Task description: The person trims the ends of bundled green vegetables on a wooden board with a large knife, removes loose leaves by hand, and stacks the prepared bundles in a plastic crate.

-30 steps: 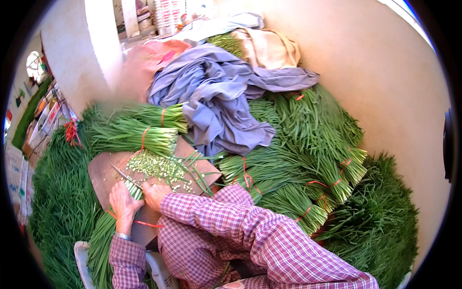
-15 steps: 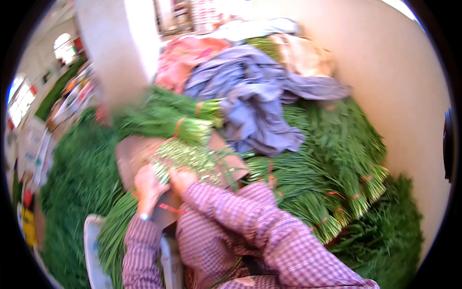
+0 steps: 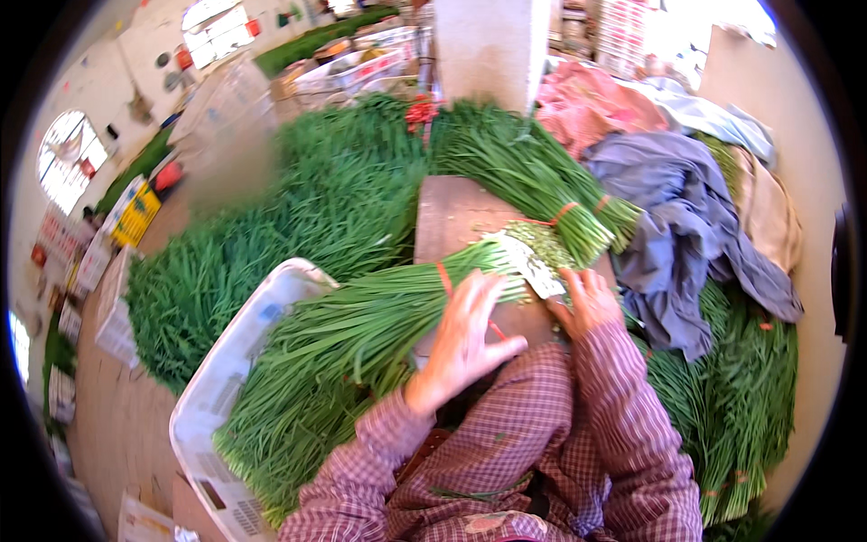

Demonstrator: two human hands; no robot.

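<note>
A bunch of long green chives (image 3: 361, 321) lies across a white plastic crate (image 3: 237, 339), its pale stem ends on a brown board (image 3: 444, 212). An orange-red band (image 3: 444, 278) ties the bunch near those ends. My left hand (image 3: 461, 336) is open with fingers spread at the bunch's near side, by the band; whether it touches the stems, I cannot tell. My right hand (image 3: 591, 303) is closed on what looks like a knife (image 3: 535, 269), its pale blade against the stem ends. Chopped stem bits (image 3: 542, 242) are scattered on the board.
Tied chive bunches (image 3: 542, 176) lie on the board's far side. Loose greens (image 3: 334, 172) heap up at left, more bunches (image 3: 722, 397) at right. A purple-grey cloth (image 3: 664, 208) covers part of the right pile. Behind stands a white pillar (image 3: 490, 54).
The view has swung left, showing more crate and floor. My left hand has opened and moved off the stem ends toward the middle of the bunch. The bunch now lies across the crate and board.
</note>
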